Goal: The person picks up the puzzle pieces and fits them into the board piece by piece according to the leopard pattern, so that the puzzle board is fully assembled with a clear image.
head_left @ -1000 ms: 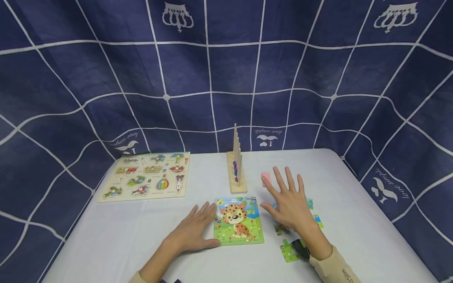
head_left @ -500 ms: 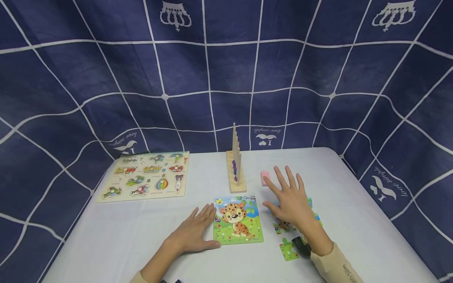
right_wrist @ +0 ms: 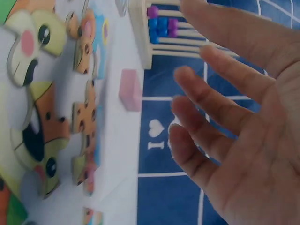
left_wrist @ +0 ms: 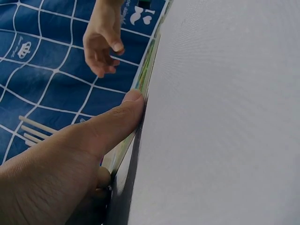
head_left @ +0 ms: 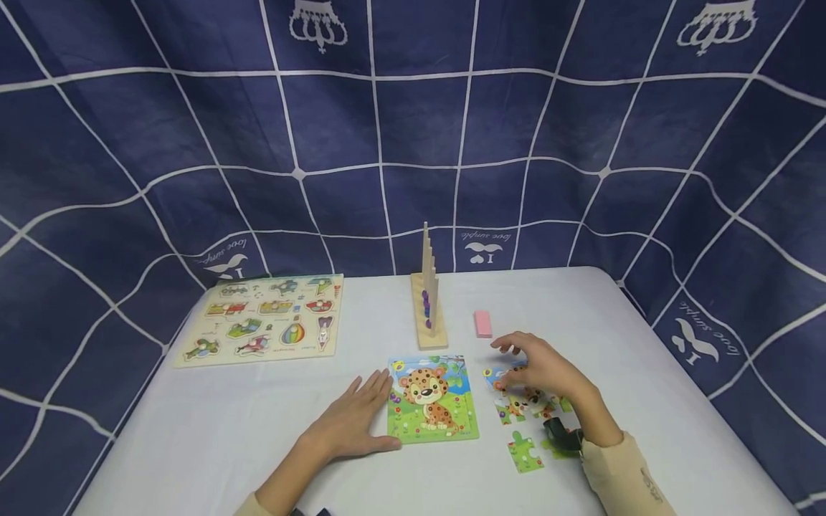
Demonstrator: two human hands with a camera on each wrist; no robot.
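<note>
A square puzzle board (head_left: 432, 399) with a leopard cub picture lies flat in the middle of the table. My left hand (head_left: 351, 423) rests at its left side, fingers extended and thumb at the lower left corner. In the left wrist view, the thumb (left_wrist: 115, 123) touches the board's edge. Loose jigsaw pieces with the same kind of picture lie to the right, including a green piece (head_left: 525, 453) nearest me. Above them hovers my right hand (head_left: 548, 365), fingers loosely bent and holding nothing. It hides part of the pieces. The right wrist view shows leopard-face pieces (right_wrist: 47, 126) beside the bare palm.
A wooden vehicle peg puzzle (head_left: 271, 319) lies at the back left. Behind the leopard board stands a wooden rack (head_left: 434, 338) of upright rods with purple and blue beads. A pink block (head_left: 482, 324) sits right of it. A blue checked curtain (head_left: 413, 129) encloses the table's back and sides.
My right hand has turned and drawn its spread fingers into a loose bend over the pieces, uncovering more of them and the pink block. The left hand stays at the board.
</note>
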